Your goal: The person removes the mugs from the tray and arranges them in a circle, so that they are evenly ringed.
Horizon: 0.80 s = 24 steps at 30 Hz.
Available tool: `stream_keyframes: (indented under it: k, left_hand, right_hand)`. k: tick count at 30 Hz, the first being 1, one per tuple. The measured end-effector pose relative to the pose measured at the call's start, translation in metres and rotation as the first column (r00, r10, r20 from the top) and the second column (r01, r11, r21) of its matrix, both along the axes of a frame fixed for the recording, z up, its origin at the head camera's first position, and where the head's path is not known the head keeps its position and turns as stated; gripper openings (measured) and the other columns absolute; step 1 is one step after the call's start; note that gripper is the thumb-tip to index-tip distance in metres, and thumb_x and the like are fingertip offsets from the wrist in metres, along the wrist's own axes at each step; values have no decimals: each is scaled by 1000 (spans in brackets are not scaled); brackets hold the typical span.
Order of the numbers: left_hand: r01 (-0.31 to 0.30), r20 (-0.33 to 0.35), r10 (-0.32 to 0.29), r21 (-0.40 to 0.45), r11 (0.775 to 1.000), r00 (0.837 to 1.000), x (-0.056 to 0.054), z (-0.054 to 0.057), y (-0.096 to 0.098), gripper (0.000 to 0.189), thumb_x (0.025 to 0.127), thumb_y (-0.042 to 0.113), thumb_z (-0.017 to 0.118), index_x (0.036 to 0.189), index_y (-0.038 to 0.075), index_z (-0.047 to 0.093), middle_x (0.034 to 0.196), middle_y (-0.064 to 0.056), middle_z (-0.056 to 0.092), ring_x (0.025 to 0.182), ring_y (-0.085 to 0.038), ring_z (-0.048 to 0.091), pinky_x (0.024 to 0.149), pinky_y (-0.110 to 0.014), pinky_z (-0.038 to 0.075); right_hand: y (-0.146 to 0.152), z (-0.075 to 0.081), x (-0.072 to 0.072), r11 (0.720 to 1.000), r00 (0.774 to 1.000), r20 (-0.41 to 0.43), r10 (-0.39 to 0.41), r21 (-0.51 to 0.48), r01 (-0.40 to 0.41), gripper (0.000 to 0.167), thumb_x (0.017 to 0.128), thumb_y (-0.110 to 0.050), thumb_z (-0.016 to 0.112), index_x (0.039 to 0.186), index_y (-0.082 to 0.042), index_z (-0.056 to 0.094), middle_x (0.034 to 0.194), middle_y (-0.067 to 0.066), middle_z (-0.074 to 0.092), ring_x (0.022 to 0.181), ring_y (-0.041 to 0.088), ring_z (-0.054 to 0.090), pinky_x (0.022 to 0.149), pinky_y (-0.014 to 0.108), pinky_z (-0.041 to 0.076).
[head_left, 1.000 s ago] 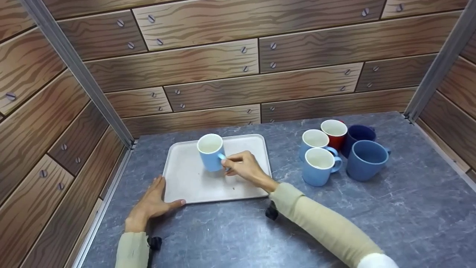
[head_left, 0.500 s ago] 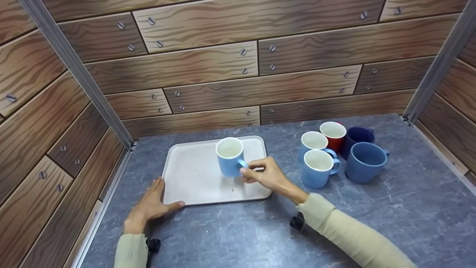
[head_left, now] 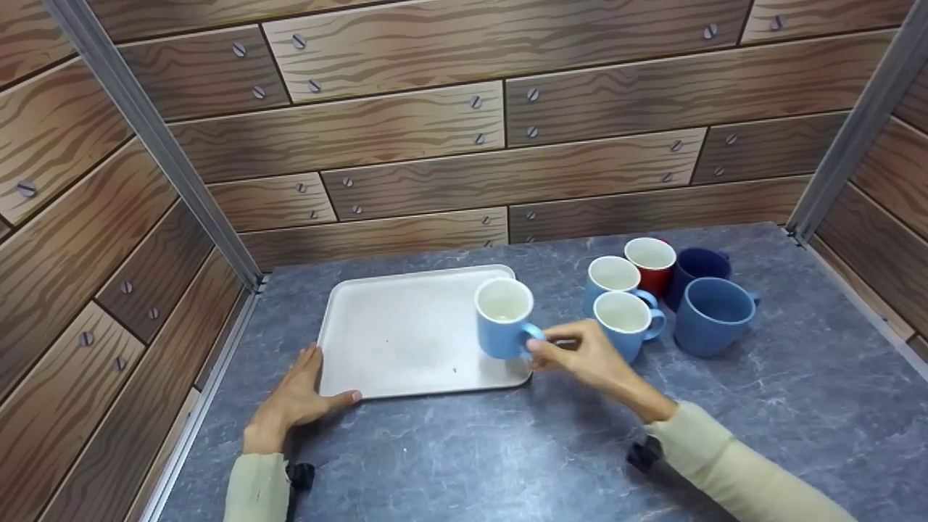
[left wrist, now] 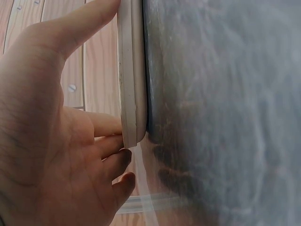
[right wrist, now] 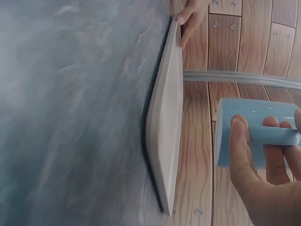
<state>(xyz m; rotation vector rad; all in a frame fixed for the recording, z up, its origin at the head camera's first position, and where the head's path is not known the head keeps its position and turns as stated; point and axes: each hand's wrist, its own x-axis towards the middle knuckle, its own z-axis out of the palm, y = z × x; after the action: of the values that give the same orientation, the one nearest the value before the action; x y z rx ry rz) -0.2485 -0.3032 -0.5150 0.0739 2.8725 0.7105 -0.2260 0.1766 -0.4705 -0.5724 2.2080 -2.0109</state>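
A light blue mug with a white inside (head_left: 502, 319) is held upright above the right part of a white tray (head_left: 391, 341). My right hand (head_left: 583, 359) pinches its handle with thumb and fingers. In the right wrist view the mug (right wrist: 225, 113) hangs apart from the tray (right wrist: 167, 127), with several fingertips around the handle. My left hand (head_left: 293, 395) rests at the tray's front left corner, thumb along the front edge and the other fingers by the left edge. The left wrist view shows this hand (left wrist: 61, 141) with its fingers loosely extended against the tray's rim (left wrist: 129, 80).
On the right of the grey table (head_left: 435, 464) two light blue mugs (head_left: 612, 275), a red mug (head_left: 652, 264), a dark blue mug (head_left: 697, 268) and a wider blue mug (head_left: 714, 315) stand close together. Wood-patterned walls (head_left: 406, 167) enclose the back and sides.
My right hand has carried the light blue mug rightward and a little nearer, from the tray's middle to over its right side. The left hand and the tray have stayed put.
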Motion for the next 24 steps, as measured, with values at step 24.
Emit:
stream_keyframes:
  k: [24]
  left_hand:
    - [7, 9, -7, 15, 1000, 1000, -1, -1, -1, 137, 81, 76, 78, 169, -4, 9, 178, -26, 2, 165, -47, 1, 133, -64, 9]
  right_hand:
    - [112, -15, 60, 994, 983, -177, 59, 97, -42, 14, 103, 7, 62, 106, 13, 74, 89, 21, 78, 80, 20, 80, 76, 36, 69]
